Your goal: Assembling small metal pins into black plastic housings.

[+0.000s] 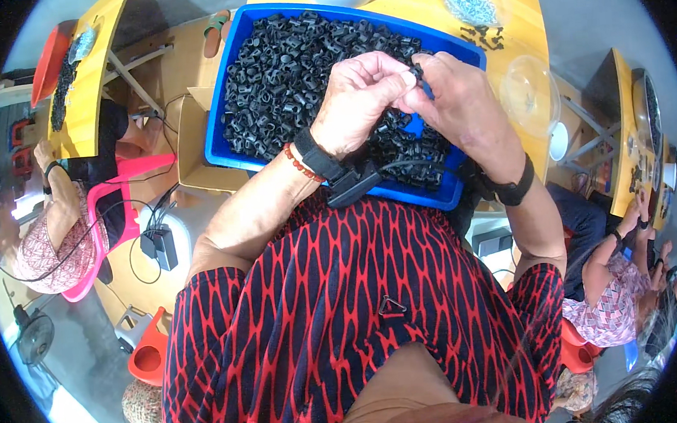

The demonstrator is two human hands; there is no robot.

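A blue plastic bin (216, 134) lies before me, heaped with small black plastic parts (283, 67). Over its right half, my left hand (355, 98) and my right hand (459, 99) meet with fingertips pinched together. Between them is one small black plastic part (417, 72), mostly covered by the fingers. Its exact shape cannot be made out. A patch of blue bin bottom shows below the hands. Each wrist wears a black strap, and a dark box with a cable (355, 186) hangs by the left one.
The bin rests on a yellow table (407, 2). Right of it stand a clear bowl of small pale-blue pieces (469, 3), loose black parts (484, 38) and another clear bowl (529, 95). A cardboard box (195, 143) adjoins the left side. Other people sit at yellow tables on both sides.
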